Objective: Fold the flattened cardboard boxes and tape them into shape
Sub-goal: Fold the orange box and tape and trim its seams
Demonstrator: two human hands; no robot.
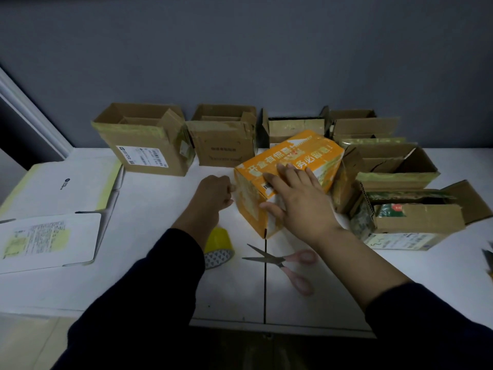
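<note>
The orange box [306,153] stands assembled at the centre of the white desk [160,276]. The right hand [298,198] presses flat on its top, fingers straight and spread. The left hand [213,193] touches its left end with curled fingers; whether they hold anything cannot be told. In front of the box lie a yellow tape roll [220,244] and scissors [282,259]. Behind it stand open brown boxes [224,145].
</note>
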